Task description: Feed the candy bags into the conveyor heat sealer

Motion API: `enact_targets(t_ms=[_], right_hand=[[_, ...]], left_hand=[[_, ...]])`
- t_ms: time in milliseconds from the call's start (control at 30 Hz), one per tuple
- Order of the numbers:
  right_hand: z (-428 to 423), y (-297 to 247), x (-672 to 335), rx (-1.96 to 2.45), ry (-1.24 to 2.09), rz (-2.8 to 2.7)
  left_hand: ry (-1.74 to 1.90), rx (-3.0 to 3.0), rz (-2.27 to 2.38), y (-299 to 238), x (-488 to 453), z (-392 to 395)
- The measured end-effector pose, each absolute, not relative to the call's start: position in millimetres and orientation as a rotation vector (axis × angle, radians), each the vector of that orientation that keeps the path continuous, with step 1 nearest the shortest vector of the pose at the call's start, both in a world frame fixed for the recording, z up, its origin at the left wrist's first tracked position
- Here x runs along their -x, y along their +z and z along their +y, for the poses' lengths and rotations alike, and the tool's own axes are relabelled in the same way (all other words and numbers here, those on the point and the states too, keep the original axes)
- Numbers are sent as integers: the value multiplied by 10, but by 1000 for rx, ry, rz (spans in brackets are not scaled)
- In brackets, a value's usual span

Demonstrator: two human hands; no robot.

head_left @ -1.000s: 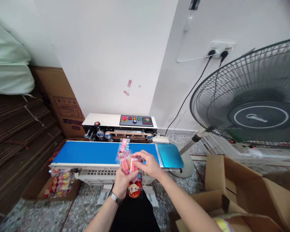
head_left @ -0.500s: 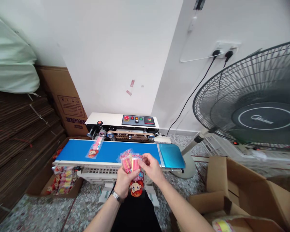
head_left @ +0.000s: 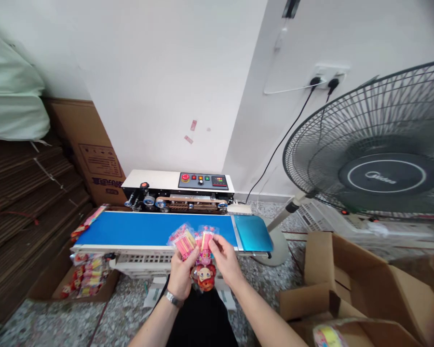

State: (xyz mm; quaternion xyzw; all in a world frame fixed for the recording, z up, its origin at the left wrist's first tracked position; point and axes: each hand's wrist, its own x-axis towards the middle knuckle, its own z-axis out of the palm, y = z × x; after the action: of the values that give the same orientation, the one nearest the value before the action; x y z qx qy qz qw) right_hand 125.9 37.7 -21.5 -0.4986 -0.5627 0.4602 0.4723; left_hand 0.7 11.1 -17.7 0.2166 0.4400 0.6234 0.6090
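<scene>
My left hand is closed round a fan of clear packets of pink and yellow sticks. Between the thumb and fingers of my right hand is the upper edge of another stick packet, its red-haired cartoon head hanging below. Both hands are close together, over the front edge of the blue conveyor belt. Behind the belt stands a white band sealer with a control panel. One packet tips over the belt's left end.
Below the belt's left end, a cardboard box holds several packets. Open cartons stand at the lower right, one with a packet in it. A large fan is on the right. Flattened cardboard is stacked on the left.
The packet on the belt has travelled left to its end. My right hand has drawn its packet slightly apart from those in my left hand. The view has shifted slightly.
</scene>
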Motion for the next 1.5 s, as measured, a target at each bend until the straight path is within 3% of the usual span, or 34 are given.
enact_targets(t_ms=[200,367,467,700,900,967,1200,1500], right_hand=[[637,-373,-1542,1301,956,-1303],[1207,-499,-2095,1881,481,-1341],[1521,-521,-2269,2065,390,-1345],[1646,-435,-1915,2057,443,-1487],[933,-59,-1528,1120,977,-1848],[730,42,-1453,1004,1031,-1983],[589,90,-1403,1103,970,-1974],[392,-319,-1316,1229,1097,-1473]], left_hand=[[1448,-411,1067,-242,7,142],[1467,-409,1085,-314,86,143],[1476,-423,1068,-320,112,142],[1468,-440,1116,-290,107,160],[1459,-526,1107,-254,89,161],[1450,-565,1076,-231,71,154],[1424,-636,1030,-185,46,123],[1478,-623,1122,-183,14,184]])
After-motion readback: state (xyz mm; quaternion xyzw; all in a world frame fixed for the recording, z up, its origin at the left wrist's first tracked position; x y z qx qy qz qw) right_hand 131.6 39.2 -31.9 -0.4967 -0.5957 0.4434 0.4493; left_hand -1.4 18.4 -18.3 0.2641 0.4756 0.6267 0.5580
